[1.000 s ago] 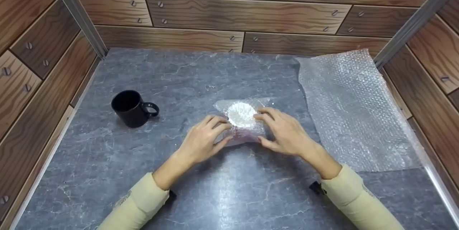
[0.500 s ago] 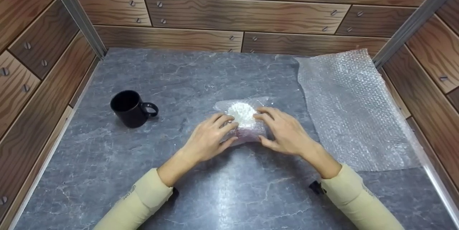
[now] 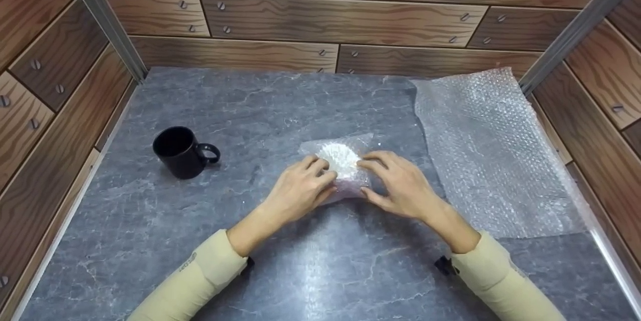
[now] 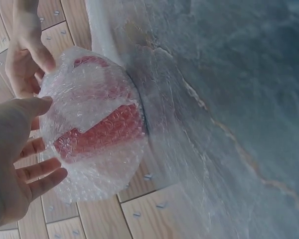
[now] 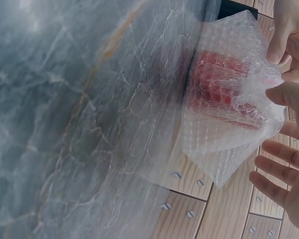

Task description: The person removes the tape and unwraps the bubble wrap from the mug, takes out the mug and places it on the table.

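Note:
A red thing swathed in bubble wrap, the wrapped bundle [image 3: 343,163], stands on the table between both hands. Its rounded top shines white in the head view, and the red shows through the wrap [image 4: 102,132] in the left wrist view. My left hand [image 3: 300,188] bends its fingers over the bundle's upper left edge, thumb close to the forefinger. On the opposite side my right hand [image 3: 403,186] grips it with thumb and forefinger, while the other fingers [image 5: 271,186] spread loosely away. A loose flap of wrap [image 3: 363,139] sticks out behind the bundle.
A black mug [image 3: 180,153] stands to the left, handle facing right. A large sheet of bubble wrap [image 3: 493,155] lies flat along the table's right side. Wood-patterned walls [image 3: 340,20] with metal corner posts [image 3: 110,25] enclose the grey marbled table [image 3: 225,261].
My left hand has slid right along the bundle's top edge, and its fingers have curled in more. My right hand stays at the right side, nearly still.

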Available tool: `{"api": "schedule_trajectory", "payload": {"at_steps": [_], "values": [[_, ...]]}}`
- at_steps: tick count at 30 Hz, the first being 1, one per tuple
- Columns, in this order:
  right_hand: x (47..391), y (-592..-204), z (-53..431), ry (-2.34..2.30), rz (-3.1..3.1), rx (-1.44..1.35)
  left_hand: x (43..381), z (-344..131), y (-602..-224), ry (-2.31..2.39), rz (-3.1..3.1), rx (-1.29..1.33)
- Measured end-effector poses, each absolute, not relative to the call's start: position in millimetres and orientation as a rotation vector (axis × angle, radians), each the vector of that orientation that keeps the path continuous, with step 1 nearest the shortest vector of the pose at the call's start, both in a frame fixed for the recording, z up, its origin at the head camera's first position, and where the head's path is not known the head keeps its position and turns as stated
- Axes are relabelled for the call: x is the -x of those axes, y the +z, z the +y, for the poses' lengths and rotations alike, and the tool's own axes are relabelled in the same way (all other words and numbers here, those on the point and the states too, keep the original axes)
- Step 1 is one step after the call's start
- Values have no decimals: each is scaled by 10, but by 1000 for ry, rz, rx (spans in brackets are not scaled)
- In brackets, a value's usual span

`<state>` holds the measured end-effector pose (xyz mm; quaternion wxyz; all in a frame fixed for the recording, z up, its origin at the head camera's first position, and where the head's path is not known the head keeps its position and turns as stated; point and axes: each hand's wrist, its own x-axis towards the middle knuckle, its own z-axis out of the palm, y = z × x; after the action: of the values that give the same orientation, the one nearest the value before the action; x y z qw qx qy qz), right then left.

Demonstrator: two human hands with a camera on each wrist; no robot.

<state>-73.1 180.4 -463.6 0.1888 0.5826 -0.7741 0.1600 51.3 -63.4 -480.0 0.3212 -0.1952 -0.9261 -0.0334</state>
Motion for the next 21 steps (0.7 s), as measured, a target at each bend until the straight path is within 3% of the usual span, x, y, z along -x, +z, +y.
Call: {"api": "schedule_trajectory", "payload": {"at_steps": [12, 21], "values": [[493, -4526, 1857, 702, -2300, -1429, -529, -635, -4802, -131, -2447, 504], [325, -4388, 1837, 1162, -2676, -1213, -536, -629, -4800, -164, -2466, 498]]}}
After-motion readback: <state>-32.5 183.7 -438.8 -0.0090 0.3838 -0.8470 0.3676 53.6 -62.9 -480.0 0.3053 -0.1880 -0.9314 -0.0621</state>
